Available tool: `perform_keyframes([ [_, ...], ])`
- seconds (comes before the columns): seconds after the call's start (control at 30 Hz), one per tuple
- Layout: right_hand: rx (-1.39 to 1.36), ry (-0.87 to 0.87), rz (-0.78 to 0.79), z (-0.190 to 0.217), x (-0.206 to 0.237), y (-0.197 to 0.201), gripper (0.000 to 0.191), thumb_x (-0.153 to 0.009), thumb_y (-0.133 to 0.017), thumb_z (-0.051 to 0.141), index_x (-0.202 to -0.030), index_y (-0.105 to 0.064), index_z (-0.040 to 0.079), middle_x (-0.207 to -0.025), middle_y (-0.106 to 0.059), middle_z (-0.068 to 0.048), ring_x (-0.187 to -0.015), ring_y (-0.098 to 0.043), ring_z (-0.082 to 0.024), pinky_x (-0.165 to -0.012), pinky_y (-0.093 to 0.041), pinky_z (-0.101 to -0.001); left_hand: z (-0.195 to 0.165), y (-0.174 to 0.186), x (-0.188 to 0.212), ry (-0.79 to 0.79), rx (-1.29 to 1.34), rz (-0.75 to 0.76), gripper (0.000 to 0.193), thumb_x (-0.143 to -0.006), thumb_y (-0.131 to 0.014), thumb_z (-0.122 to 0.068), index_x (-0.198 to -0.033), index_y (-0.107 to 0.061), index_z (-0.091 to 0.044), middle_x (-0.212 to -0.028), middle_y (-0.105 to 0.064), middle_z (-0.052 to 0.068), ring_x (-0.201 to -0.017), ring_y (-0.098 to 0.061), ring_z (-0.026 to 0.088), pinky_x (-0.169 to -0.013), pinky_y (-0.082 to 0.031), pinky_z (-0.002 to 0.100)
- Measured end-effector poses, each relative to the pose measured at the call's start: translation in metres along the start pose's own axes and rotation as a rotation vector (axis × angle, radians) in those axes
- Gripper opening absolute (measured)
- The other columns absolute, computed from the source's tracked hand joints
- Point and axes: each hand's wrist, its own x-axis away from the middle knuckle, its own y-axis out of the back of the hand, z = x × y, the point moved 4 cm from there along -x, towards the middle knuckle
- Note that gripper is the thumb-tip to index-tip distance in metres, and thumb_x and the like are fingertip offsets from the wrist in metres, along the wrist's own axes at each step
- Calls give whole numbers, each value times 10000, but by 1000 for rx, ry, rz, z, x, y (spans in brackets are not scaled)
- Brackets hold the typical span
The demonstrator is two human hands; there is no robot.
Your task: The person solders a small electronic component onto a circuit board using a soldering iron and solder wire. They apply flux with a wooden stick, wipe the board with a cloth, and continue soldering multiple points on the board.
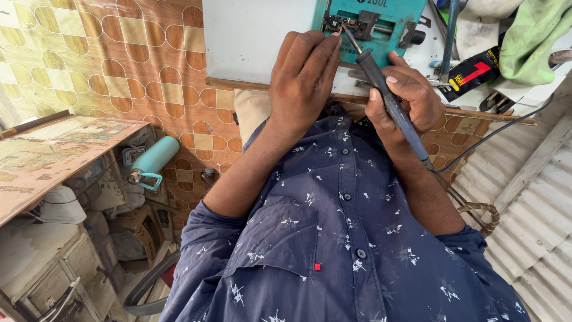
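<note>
The right hand (404, 95) gripped a soldering iron (381, 95) like a pen, its long axis slanting up and leftward so the tip met the small circuit board (341, 24) clamped in the teal holder (381, 30). The left hand (304, 77) lay nearer, fingers flat and holding nothing, fingertips pressing just beside the board.

Two hands are counted, a left hand (304, 74) and a right hand (405, 95), below the teal fixture (381, 27); one soldering iron (387, 98) is seen beside that fixture; one small circuit board (336, 24) is clamped on it; one teal bottle (156, 158) is noted far below-left.
</note>
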Motion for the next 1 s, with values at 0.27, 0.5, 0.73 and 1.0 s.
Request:
perform_keyframes([
  [0.27, -10, -3, -7, -2, 2, -2, 278, -1081, -732, 185, -1123, -493, 50, -935, -740, -181, -1039, -782, -324, -1062, -610, -526, 1, -1, 1, -10, -7, -10, 192, -953, -801, -4, -1118, -702, 0, -1066, -622, 44, -934, -617, 183, -785, -555, 318],
  [0.5, -12, -12, -13, -1, 1, -2, 274, -1070, -735, 186, -1125, -499, 59, -941, -741, -177, -1026, -783, -323, -1056, -615, -522, 0, 1, 0, -7, -7, -16, 192, -952, -801, -3, -1117, -702, -1, -1069, -624, 41, -932, -618, 184, -786, -555, 320],
  [0.73, -2, -17, 9, 2, 0, -1, 274, -1092, -727, 190, -1141, -490, 62, -976, -748, -178, -1058, -778, -322, -1080, -602, -522, 1, 1, 0, -7, -7, -18, 191, -950, -803, 4, -1115, -705, 1, -1051, -627, 41, -920, -616, 179, -777, -551, 319],
  [1.0, 15, 0, 13, 3, -2, -2, 257, -1096, -716, 194, -1140, -495, 69, -954, -754, -167, -1043, -785, -316, -1072, -612, -519, 1, 0, 0, -14, -11, -6, 195, -949, -799, 3, -1119, -705, 3, -1055, -626, 43, -918, -614, 178, -770, -550, 312],
])
